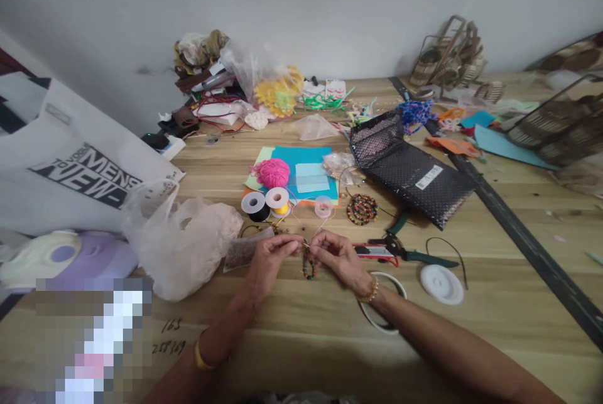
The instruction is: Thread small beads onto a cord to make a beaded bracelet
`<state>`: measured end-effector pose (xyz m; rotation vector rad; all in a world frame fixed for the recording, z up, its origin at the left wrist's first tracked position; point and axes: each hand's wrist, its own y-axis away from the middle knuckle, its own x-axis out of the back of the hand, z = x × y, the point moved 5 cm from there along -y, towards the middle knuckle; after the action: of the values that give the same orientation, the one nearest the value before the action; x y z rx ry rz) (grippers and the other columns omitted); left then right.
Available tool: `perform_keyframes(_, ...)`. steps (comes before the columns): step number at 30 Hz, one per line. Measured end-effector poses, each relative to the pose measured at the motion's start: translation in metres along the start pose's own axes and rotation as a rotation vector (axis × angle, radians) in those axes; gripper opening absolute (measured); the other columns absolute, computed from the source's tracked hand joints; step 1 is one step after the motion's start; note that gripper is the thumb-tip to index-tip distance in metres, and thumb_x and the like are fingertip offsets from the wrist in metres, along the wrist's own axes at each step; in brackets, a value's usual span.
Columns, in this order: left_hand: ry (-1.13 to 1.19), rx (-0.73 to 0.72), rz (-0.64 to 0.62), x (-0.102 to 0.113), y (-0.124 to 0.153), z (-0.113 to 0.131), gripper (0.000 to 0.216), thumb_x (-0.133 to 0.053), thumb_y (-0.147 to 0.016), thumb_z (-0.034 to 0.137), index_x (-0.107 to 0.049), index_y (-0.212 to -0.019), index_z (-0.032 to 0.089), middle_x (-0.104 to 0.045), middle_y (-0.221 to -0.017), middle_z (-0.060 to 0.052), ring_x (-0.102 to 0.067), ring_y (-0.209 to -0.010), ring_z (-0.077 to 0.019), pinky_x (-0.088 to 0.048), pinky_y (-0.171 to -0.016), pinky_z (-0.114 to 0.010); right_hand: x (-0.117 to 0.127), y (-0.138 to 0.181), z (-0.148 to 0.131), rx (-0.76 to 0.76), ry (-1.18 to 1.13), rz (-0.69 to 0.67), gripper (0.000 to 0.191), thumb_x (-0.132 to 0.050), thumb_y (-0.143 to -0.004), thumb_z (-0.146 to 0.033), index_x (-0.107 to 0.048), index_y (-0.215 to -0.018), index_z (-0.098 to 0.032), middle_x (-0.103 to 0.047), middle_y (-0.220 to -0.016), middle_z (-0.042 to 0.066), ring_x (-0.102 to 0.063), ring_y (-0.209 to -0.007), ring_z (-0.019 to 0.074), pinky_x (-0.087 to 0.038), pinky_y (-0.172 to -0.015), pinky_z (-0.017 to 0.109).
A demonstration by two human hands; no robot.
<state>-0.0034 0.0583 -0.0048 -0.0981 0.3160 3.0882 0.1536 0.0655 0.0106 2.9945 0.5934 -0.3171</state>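
My left hand (pixel 277 252) and my right hand (pixel 335 255) meet over the middle of the table, fingertips almost touching. Each is closed in a pinch on the thin cord of a small beaded bracelet (pixel 308 266), whose loop of mixed dark, red and green beads hangs between them. Pale cord ends curve upward past my fingers. The exact point where the cord is gripped is too small to make out. A coil of colourful strung beads (pixel 362 209) lies beyond my right hand, and a small bag of dark beads (pixel 245 252) lies beside my left.
Black (pixel 255 204) and yellow thread spools (pixel 277 202), pink yarn (pixel 272 173) and blue sheets (pixel 301 158) lie ahead. To the right are a cutter knife (pixel 374 251), green-handled pliers (pixel 424 258), a white spool (pixel 441 284) and a black padded envelope (pixel 414 171). A plastic bag (pixel 183 247) stands left.
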Motion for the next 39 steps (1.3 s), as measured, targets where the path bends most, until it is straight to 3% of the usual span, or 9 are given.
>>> perform_keyframes(13, 0.273, 0.075, -0.099, -0.012, -0.003, 0.0, 0.016, -0.076, -0.065, 0.028, -0.066, -0.072, 0.017, -0.066, -0.064, 0.0, -0.059, -0.06, -0.0118, -0.049, -0.061, -0.027, -0.001, 0.004, -0.004, 0.08, 0.05, -0.007, 0.036, -0.061, -0.079, -0.05, -0.052, -0.071, -0.017, -0.043, -0.054, -0.004, -0.037, -0.048, 0.0082, -0.03, -0.045, 0.02)
perform_keyframes(19, 0.35, 0.171, -0.129, -0.017, -0.001, -0.004, 0.016, -0.079, -0.063, 0.026, -0.07, -0.071, 0.017, -0.066, -0.064, 0.0, -0.059, -0.06, -0.0097, -0.049, -0.06, -0.022, -0.004, 0.004, -0.005, 0.05, -0.017, -0.067, 0.037, -0.06, -0.08, -0.051, -0.05, -0.073, -0.016, -0.048, -0.056, -0.003, -0.042, -0.046, 0.0074, -0.035, -0.046, 0.02)
perform_keyframes(39, 0.326, 0.181, -0.113, -0.016, -0.003, -0.008, 0.015, -0.077, -0.061, 0.024, -0.071, -0.073, 0.018, -0.067, -0.067, -0.001, -0.059, -0.061, -0.0113, -0.05, -0.061, -0.024, -0.004, 0.003, -0.001, 0.055, -0.035, -0.069, 0.038, -0.061, -0.08, -0.051, -0.05, -0.072, -0.016, -0.047, -0.057, -0.004, -0.039, -0.046, 0.0058, -0.034, -0.046, 0.019)
